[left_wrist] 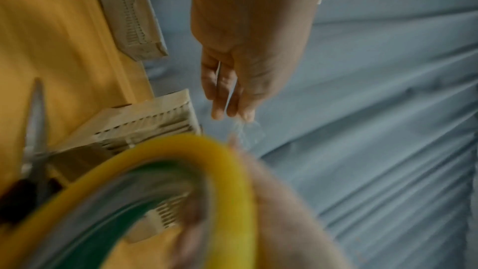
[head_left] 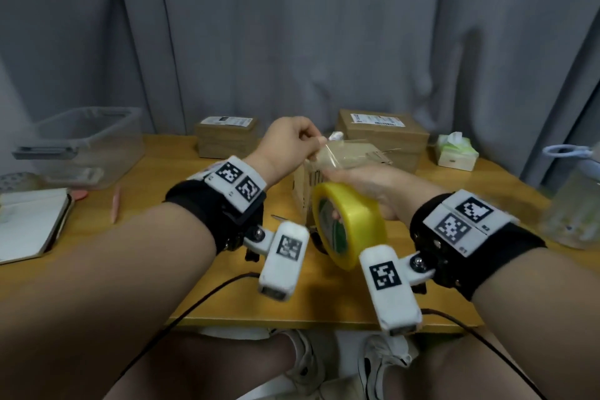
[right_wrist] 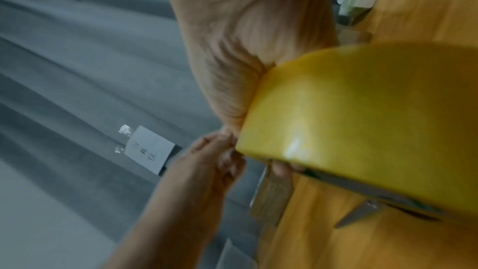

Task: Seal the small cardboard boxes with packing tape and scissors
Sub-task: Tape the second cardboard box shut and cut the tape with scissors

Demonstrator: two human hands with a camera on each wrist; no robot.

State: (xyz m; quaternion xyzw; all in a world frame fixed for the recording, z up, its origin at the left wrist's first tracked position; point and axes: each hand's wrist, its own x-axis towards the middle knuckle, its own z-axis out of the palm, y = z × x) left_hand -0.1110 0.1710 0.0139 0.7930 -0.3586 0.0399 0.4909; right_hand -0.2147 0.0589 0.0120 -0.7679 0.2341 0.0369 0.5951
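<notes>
My right hand (head_left: pixel 360 187) grips a yellow roll of packing tape (head_left: pixel 350 224), held on edge above the table, with fingers through its green core. My left hand (head_left: pixel 311 143) pinches the clear free end of the tape (head_left: pixel 328 156) and holds it stretched up and away from the roll. In the left wrist view the clear strip (left_wrist: pixel 248 133) hangs from the fingertips (left_wrist: pixel 232 109). A small cardboard box (head_left: pixel 370 159) stands just behind both hands. Scissors (left_wrist: pixel 36 122) lie on the table under the roll, mostly hidden in the head view.
Two labelled cardboard boxes (head_left: pixel 225 136) (head_left: pixel 383 130) stand at the back of the wooden table (head_left: pixel 162 237). A clear plastic bin (head_left: pixel 87 143) and a notebook (head_left: pixel 29 224) are at the left; a tissue box (head_left: pixel 456 153) and a bottle (head_left: pixel 574 204) at the right.
</notes>
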